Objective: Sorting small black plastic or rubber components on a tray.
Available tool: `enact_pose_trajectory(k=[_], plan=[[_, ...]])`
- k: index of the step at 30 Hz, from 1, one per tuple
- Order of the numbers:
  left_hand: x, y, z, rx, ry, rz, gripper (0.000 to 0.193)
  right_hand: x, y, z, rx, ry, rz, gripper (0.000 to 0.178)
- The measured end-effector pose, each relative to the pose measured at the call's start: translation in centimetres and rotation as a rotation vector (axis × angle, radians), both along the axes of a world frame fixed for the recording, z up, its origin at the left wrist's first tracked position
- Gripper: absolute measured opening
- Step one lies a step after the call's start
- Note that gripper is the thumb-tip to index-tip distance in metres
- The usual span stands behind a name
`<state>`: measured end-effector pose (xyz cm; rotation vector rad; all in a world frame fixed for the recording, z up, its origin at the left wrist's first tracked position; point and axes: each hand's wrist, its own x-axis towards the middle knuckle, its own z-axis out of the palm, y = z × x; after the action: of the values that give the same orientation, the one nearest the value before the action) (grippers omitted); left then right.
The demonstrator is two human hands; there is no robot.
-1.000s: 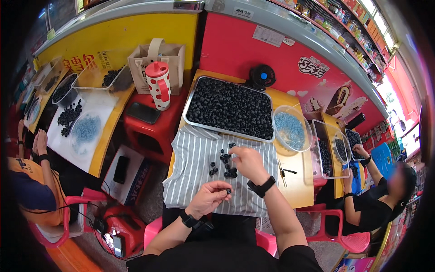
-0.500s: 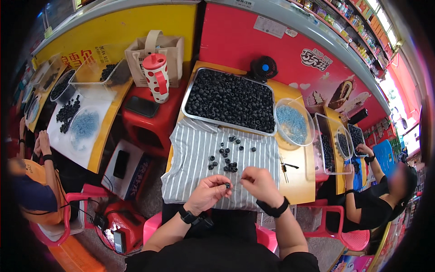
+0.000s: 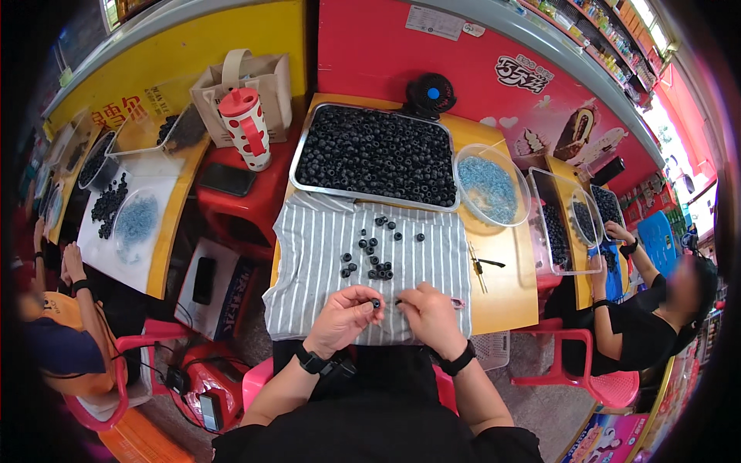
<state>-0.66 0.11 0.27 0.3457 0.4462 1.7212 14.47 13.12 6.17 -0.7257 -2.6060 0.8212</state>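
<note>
Between the thumb and fingers of my left hand point(image 3: 345, 318) is a small black ring-shaped part point(image 3: 376, 303), its hole showing. My right hand point(image 3: 428, 318) is closed in a pinch just to the right of it, apart from the part. Something dark shows at its fingertips, too small to make out, and a small pinkish end point(image 3: 458, 303) shows beside that hand. Both hands are over the near edge of a grey-and-white striped cloth point(image 3: 309, 255). Several loose black parts point(image 3: 380, 270) lie on the cloth beyond my hands.
Behind the cloth stands a metal tray point(image 3: 370, 197) heaped with black parts. To its right, a clear round tub point(image 3: 488, 185) holds pale blue pieces. Thin tools point(image 3: 480, 266) lie on the wooden table. A fan point(image 3: 431, 94) stands behind; people work at both sides.
My right hand has lowered slightly and turned, its fingertips now pointing toward the part in my left hand. The left hand keeps its pinch. The whole view has shifted a little.
</note>
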Motion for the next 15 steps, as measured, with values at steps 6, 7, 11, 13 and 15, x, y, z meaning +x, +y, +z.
enact_pose_trajectory(k=[6,7,11,13,15], plan=[[0.0,-0.1,0.0,-0.019,-0.007,-0.004,0.02,-0.3,-0.7,-0.9,-0.025,0.048,0.004,0.009],[0.0,-0.1,-0.1,-0.016,-0.009,-0.008,0.02,-0.1,-0.8,-0.9,-0.184,0.099,-0.016,0.009],[-0.1,-0.2,-0.1,-0.02,-0.001,-0.022,0.02,0.1,-1.5,0.2,-0.722,0.343,-0.049,0.006],[0.0,-0.1,-0.2,-0.014,-0.005,-0.017,0.021,-0.4,-2.1,0.9,-0.733,0.39,-0.048,0.004],[0.0,-0.1,-0.3,-0.018,-0.002,-0.016,0.021,-0.9,-2.8,1.5,-0.755,0.418,-0.046,0.004]])
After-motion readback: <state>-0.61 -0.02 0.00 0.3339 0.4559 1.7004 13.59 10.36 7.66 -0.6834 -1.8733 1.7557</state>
